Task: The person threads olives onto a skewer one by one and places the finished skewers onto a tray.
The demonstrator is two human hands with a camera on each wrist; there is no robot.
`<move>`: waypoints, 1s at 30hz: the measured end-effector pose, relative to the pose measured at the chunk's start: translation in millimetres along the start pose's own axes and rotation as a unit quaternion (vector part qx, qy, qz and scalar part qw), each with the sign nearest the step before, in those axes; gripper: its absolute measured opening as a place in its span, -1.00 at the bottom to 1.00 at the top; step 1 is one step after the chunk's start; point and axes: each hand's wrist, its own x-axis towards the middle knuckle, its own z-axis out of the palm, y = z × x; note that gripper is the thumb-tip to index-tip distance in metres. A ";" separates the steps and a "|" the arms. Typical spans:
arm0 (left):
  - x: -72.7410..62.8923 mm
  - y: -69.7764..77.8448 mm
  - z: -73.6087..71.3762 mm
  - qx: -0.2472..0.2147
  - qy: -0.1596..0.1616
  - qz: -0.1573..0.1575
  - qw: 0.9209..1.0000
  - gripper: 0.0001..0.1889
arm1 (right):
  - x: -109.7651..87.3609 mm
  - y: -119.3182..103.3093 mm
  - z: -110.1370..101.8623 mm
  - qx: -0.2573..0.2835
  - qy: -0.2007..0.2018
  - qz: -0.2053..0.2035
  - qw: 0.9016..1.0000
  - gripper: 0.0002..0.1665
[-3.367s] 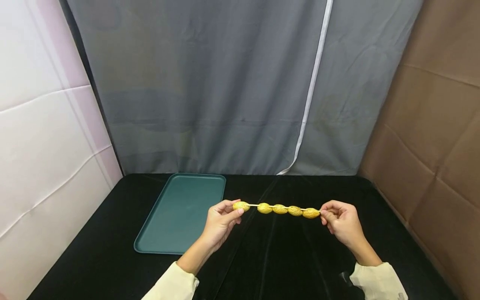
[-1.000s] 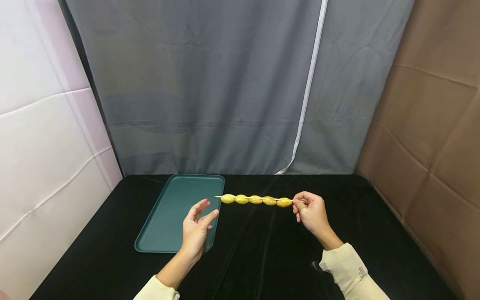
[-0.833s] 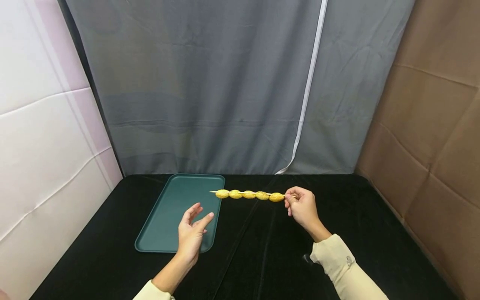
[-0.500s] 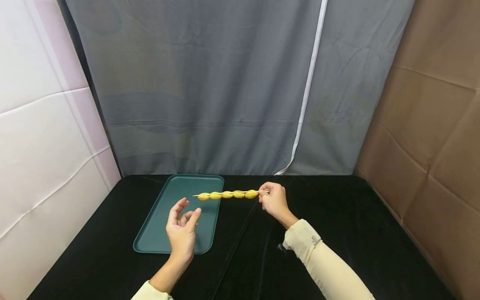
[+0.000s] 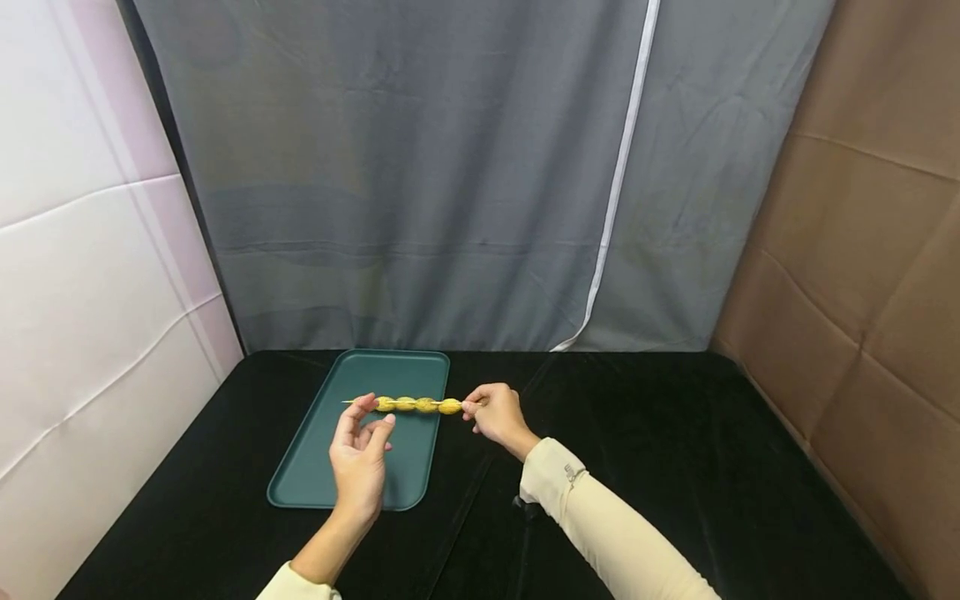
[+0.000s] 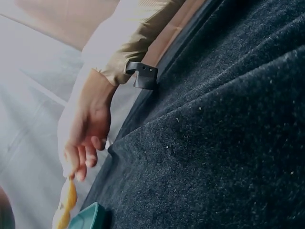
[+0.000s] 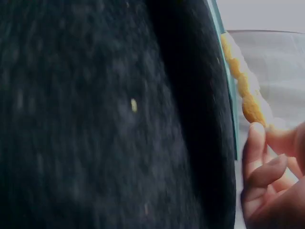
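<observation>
My right hand pinches the right end of a thin skewer threaded with several yellow, ridged oval pieces. In the right wrist view the thumb and index finger grip the bare stick just past the last piece. The skewer lies level over the green tray, its pointed tip to the left. My left hand is at the skewer's left part, thumb and fingers apart; its fingertips overlap the skewer near the tip and hide one piece. The left wrist view shows the right hand across from it.
The tray rests on a black cloth-covered table, left of the middle. A grey curtain hangs behind, a white cloth at the left and a brown one at the right. A black bracket sits at the right cuff.
The left hand has let go of the end piece and drawn left. The right hand has carried the skewer left over the tray, its tip now past the left fingertips.
</observation>
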 end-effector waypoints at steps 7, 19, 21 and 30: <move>-3.5 -0.6 -0.4 0.024 -0.030 -0.011 0.999 -0.69 | -4.9 -6.7 21.8 -0.009 -0.037 -0.005 0.999 -0.93; -6.3 -5.2 1.5 0.031 -0.086 -0.012 0.996 -0.72 | -33.4 -24.5 36.8 0.007 -0.197 -0.019 0.980 -0.82; -6.6 -5.8 3.3 0.039 -0.097 -0.011 0.994 -0.73 | -38.3 -25.9 31.0 0.012 -0.264 -0.038 0.964 -0.77; 0.6 -5.9 6.2 0.115 -0.176 0.012 0.978 -0.65 | -38.3 -18.8 -29.6 0.089 -0.334 -0.095 0.933 -0.65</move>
